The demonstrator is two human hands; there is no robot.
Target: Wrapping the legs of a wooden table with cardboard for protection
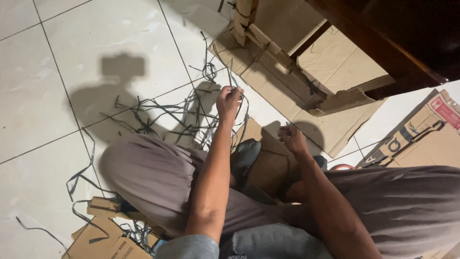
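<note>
View from above of a person sitting on a pale, glossy tiled floor (57, 72), knees drawn up in loose grey trousers (153, 177).

The left hand (229, 101) reaches forward, away from the body. Its fingers are pinched closed around a thin, dark grey flat plastic strap (243, 117), which runs down from the fist toward the lap. The right hand (293, 139) sits nearer and to the right, fingers curled inward. It seems to pinch the same strap or a thin offcut, but the grip is too small and shadowed to tell for certain.

Beyond and left of the left hand lies a loose tangle of dark plastic strips (177, 115), scattered over the tiles. More strips trail at the near left (81, 187).

At far centre and right lies flattened brown corrugated cardboard (287, 91) with torn edges, partly under a dark wooden furniture edge (383, 52). Another printed brown carton (426, 134) lies at far right, and small cardboard scraps (103, 235) lie at near left.

The strap looks very light, thin and springy, bending freely yet holding a curl. Its smooth surface is probably slippery, and its cut edges may be sharp. A firm fingertip pinch across its flat faces, close to the working end, would likely control it best.
</note>
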